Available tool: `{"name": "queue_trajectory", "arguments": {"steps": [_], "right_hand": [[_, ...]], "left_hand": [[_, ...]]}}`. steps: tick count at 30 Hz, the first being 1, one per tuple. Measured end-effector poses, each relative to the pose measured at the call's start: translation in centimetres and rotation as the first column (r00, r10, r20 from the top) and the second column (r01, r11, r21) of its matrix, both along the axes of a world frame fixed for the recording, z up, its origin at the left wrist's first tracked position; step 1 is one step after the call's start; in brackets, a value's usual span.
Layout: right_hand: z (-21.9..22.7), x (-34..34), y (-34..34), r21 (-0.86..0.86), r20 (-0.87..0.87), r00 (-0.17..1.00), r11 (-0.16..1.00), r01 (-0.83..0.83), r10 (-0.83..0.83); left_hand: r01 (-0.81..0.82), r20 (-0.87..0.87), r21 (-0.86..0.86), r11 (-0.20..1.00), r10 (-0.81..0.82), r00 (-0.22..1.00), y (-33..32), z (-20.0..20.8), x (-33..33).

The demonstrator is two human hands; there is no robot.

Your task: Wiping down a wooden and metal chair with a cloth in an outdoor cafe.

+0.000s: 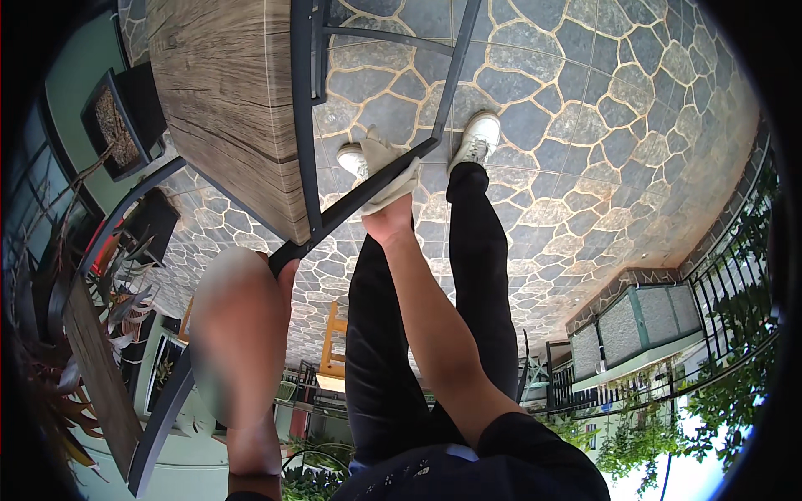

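Note:
My right hand (389, 220) presses a beige cloth (388, 194) around a dark metal bar (359, 196), its fingers mostly hidden by the cloth. The cloth drapes over both sides of the bar. The bar belongs to the black frame of a piece of furniture with a brown wood-grain panel (225, 100), tipped on its side. My left hand (251, 301) is on the frame near its corner, with part of the hand showing on either side of the bar. Much of that hand is smeared by a blur.
Grey stone-pattern paving (568, 125) spreads underfoot, and my white shoes (479, 138) stand close to the frame. Potted plants (117, 134) are on the left. A small wooden chair (332, 351) lies behind my legs, and a railing (718, 301) runs along the right.

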State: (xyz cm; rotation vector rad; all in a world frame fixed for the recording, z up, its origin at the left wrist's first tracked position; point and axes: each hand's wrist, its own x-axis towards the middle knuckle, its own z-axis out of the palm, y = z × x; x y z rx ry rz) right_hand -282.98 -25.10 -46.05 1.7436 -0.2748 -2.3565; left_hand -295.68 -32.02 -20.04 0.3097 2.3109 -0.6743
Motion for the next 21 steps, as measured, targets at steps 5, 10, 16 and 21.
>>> {"name": "queue_trajectory", "arguments": {"steps": [5, 10, 16, 21], "right_hand": [[6.9, -0.7, -2.6, -0.194, -0.257, 0.938, 0.963, 0.186, -0.232], [0.7, 0.0, -0.6, -0.033, -0.161, 0.970, 0.983, 0.181, -0.184], [7.8, 1.2, -1.1, 0.024, -0.055, 0.959, 0.961, -0.276, 0.277], [11.8, -0.4, 5.6, 0.615, 0.180, 0.624, 0.408, -0.675, 0.761]], "left_hand": [[-0.008, 0.007, -0.012, 1.000, 0.008, 1.000, 0.5, 0.2, 0.0], [0.027, 0.007, 0.027, 0.999, -0.027, 1.000, 1.9, -0.3, 0.2], [0.026, -0.014, -0.006, 1.000, -0.026, 1.000, 1.0, -0.6, 1.2], [-0.010, -0.021, 0.025, 1.000, 0.011, 1.000, 0.8, 0.0, 0.1]]}}
